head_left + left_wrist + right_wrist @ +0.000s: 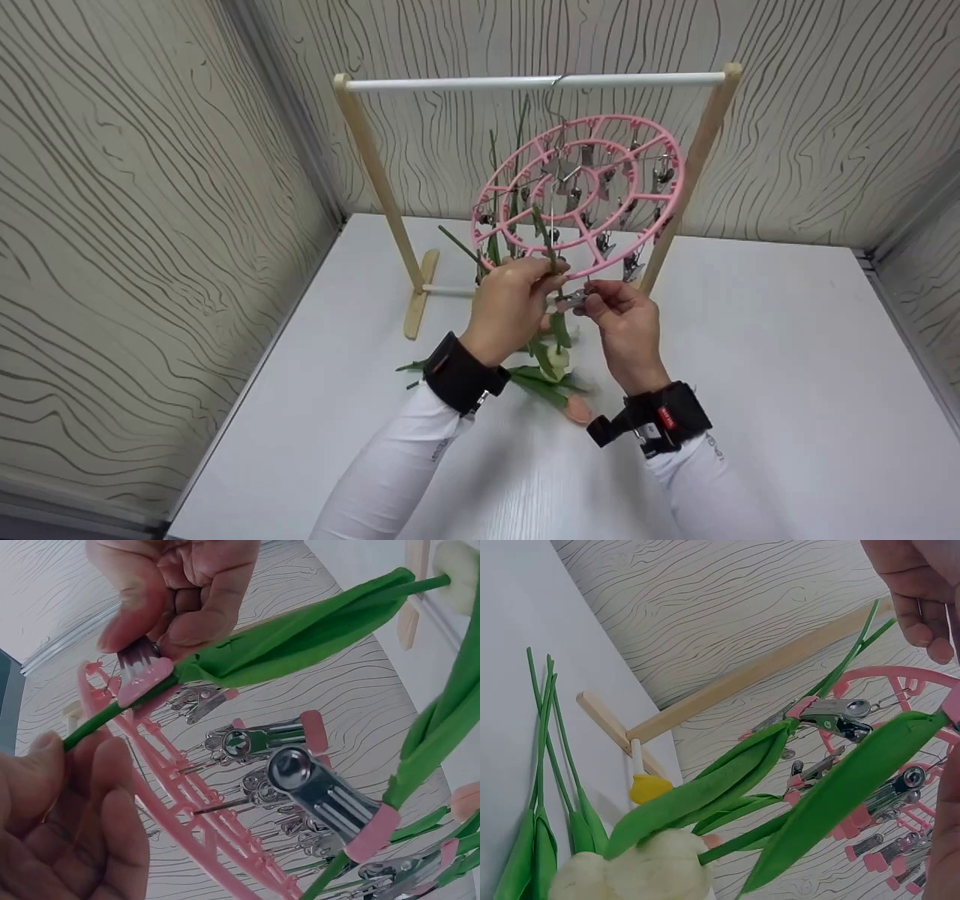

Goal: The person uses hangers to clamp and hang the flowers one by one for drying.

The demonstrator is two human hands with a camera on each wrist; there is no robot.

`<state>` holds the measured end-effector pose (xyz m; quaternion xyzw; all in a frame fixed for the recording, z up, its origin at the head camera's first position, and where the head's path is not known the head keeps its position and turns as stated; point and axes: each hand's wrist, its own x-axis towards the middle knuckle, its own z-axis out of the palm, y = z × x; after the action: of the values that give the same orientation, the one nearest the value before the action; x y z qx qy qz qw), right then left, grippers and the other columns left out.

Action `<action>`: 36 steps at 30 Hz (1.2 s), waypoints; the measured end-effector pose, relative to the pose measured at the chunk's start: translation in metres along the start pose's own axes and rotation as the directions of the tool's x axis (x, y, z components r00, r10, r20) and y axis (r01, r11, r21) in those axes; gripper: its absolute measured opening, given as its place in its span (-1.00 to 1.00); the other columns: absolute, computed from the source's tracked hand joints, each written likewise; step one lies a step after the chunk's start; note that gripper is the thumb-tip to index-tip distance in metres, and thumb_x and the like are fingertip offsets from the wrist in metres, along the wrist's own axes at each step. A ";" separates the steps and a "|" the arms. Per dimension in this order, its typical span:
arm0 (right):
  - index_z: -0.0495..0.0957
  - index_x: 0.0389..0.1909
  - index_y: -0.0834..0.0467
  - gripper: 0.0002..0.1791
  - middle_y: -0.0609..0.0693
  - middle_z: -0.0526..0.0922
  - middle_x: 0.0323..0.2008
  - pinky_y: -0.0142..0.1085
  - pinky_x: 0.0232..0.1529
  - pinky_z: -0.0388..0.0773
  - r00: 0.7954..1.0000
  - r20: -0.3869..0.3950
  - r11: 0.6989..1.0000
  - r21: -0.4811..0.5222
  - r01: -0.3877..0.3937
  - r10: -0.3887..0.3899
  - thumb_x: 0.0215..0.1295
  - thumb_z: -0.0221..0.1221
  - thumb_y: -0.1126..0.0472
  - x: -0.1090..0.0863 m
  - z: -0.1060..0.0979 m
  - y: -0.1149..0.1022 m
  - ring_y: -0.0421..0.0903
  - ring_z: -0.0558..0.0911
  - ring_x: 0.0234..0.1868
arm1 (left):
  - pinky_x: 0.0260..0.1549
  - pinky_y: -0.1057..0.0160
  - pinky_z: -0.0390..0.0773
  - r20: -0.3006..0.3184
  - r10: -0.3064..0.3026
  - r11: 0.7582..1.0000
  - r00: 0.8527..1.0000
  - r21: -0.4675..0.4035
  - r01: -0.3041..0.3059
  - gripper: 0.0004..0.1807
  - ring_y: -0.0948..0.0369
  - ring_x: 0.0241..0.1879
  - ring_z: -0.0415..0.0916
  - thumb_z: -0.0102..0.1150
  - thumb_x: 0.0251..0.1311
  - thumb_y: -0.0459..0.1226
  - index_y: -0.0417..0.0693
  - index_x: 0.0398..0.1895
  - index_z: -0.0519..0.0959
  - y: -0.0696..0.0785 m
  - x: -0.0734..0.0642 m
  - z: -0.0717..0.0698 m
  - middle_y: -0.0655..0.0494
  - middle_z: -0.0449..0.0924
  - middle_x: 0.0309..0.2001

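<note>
My left hand (pixel 510 307) pinches the green stem (pixel 94 724) of an artificial tulip whose pale white bloom (pixel 556 361) hangs downward. Thumb and fingers of my right hand (pixel 631 336) grip the handle end of a metal clip with pink tips (pixel 147 679). Those tips lie across the stem just beside the leaf (pixel 300 637); whether they press on it, I cannot tell. The clip is at the near rim of a pink round hanger (pixel 654 196), which tilts toward me. Another clip (pixel 330 799) in the left wrist view holds a second green stem.
A stand with wooden posts (pixel 379 176) and a white rod (pixel 465 83) carries the hanger by its hook. Several metal clips dangle from its rings. Tulips lie on the white table (pixel 765 390), one with a peach bloom (pixel 577 409). A yellow bloom (pixel 649 789) hangs near the stand's foot.
</note>
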<state>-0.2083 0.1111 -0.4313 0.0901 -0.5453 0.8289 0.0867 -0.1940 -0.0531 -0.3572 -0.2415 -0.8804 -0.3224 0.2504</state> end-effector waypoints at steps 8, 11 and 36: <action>0.56 -0.04 0.34 -0.75 -0.02 0.73 -0.25 -0.30 -0.06 0.66 0.993 0.086 0.996 0.033 -0.088 0.085 0.33 0.17 0.29 0.000 -0.006 0.002 -0.15 0.73 -0.23 | -0.18 0.29 0.63 0.023 0.017 1.000 1.000 0.004 -0.017 -0.83 0.24 -0.24 0.69 0.14 0.35 -0.23 -0.07 -0.19 0.70 -0.001 0.001 -0.001 0.12 0.75 -0.25; 0.52 0.05 0.39 -0.63 0.02 0.73 -0.18 -0.26 0.01 0.64 0.989 0.096 0.994 0.010 -0.113 0.111 0.32 0.20 0.23 0.001 -0.008 0.003 -0.13 0.73 -0.15 | -0.18 0.30 0.63 0.034 0.000 1.000 0.999 0.002 0.000 -0.82 0.24 -0.23 0.69 0.14 0.35 -0.22 -0.07 -0.19 0.70 -0.002 0.000 0.000 0.12 0.75 -0.24; 0.52 0.15 0.31 -0.48 0.02 0.70 -0.16 -0.35 0.03 0.61 0.989 0.021 0.941 -0.313 -0.132 0.146 0.35 0.18 -0.01 -0.010 -0.052 0.002 -0.14 0.72 -0.08 | -0.53 0.46 0.46 0.051 -0.071 0.990 0.996 -0.115 0.077 -0.80 0.33 -0.53 0.55 0.14 0.36 -0.19 -0.06 -0.17 0.70 -0.016 -0.007 0.002 0.10 0.76 -0.30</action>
<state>-0.2017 0.1580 -0.4563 0.0548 -0.6755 0.7347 0.0291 -0.1987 -0.0641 -0.3702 -0.2303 -0.8740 -0.3766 0.2032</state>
